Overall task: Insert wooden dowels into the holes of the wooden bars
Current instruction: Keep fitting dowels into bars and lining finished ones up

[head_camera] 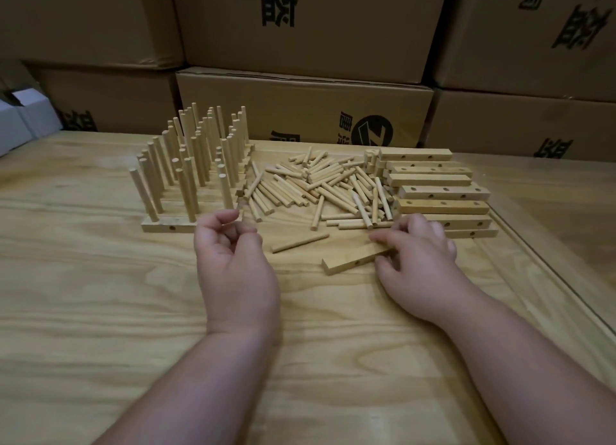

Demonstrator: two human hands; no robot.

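While the far-left white cartons (20, 121) sit off the table edge, finished bars (166, 226) crowd the left of the wooden table (100, 311), each with upright dowels (186, 164) seated in its holes. Left hand (230, 254) hovers just right of the nearest finished bar, fingers loosely curled, holding nothing, thumb near that bar's end. One loose dowel (300, 243) lies flat between the two hands, apart from both. Behind it, a dowel pile (320, 188) is heaped mid-table. Next, a blank bar (353, 261) lies flat and angled; side hole visible. Right hand (416, 248) grips the bar's right end, fingers curled over it, thumb at the near edge. Stack of blank bars (436, 191) sits far right, holes showing; cardboard boxes (300, 28) wall the back.

Handling judgement: bar and dowels look light, rigid, dry wood, not slippery, not fragile. Dowels roll easily, so pinch mid-shaft. Hold the bar at one end or by its long sides, keeping fingers off the holes. Fit probably snug, needing a straight push.
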